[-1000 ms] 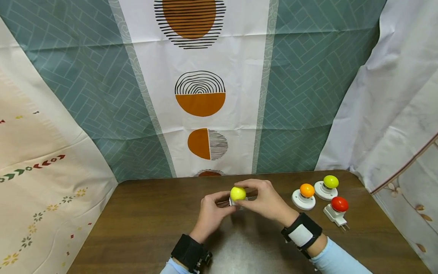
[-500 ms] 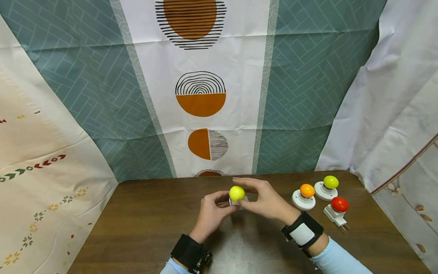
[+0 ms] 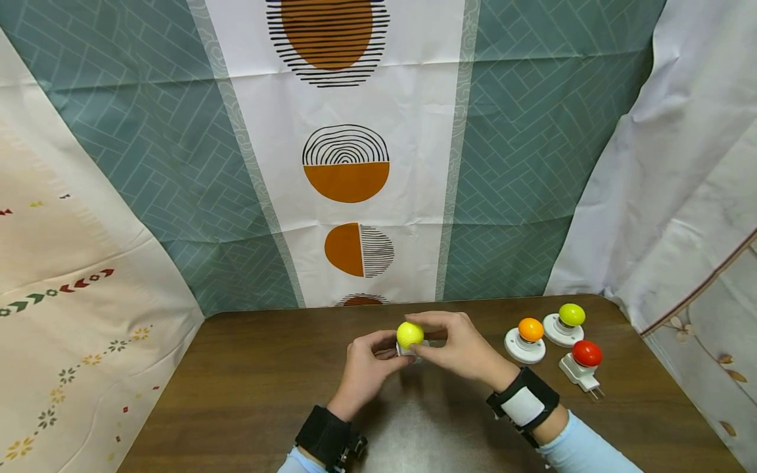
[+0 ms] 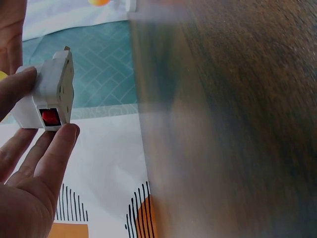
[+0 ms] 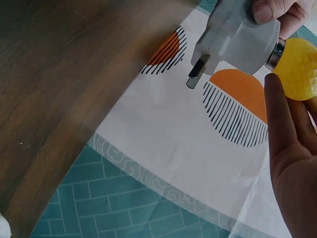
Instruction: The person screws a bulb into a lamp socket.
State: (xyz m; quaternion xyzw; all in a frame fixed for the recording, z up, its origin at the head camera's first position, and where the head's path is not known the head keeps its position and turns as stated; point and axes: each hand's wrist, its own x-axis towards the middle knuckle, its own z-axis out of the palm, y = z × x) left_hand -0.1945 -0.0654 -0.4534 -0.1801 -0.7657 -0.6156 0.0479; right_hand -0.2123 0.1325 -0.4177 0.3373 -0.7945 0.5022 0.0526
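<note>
My left hand (image 3: 365, 369) holds a white plug-in lamp socket (image 4: 42, 94) above the table, thumb on one side and fingers on the other. A red rocker switch (image 4: 50, 117) shows on its side, and metal plug prongs (image 5: 197, 72) stick out of the socket in the right wrist view. A round yellow bulb (image 3: 410, 334) with a faceted surface sits at the socket's mouth; its metal screw base (image 5: 275, 53) shows partly between the two. My right hand (image 3: 460, 343) pinches the bulb, index finger at its top and thumb at its lower side.
Right of my hands on the wooden table (image 3: 266, 381) stand an orange bulb (image 3: 530, 329) and a yellow-green bulb (image 3: 571, 314), each on a round white base. Near them a red bulb (image 3: 587, 353) sits in a white plug-in socket (image 3: 578, 371). Curtains hang behind the table.
Half a second ago my right index finger was lifted off the yellow bulb; now it is back on it. The left hand and socket have stayed in place.
</note>
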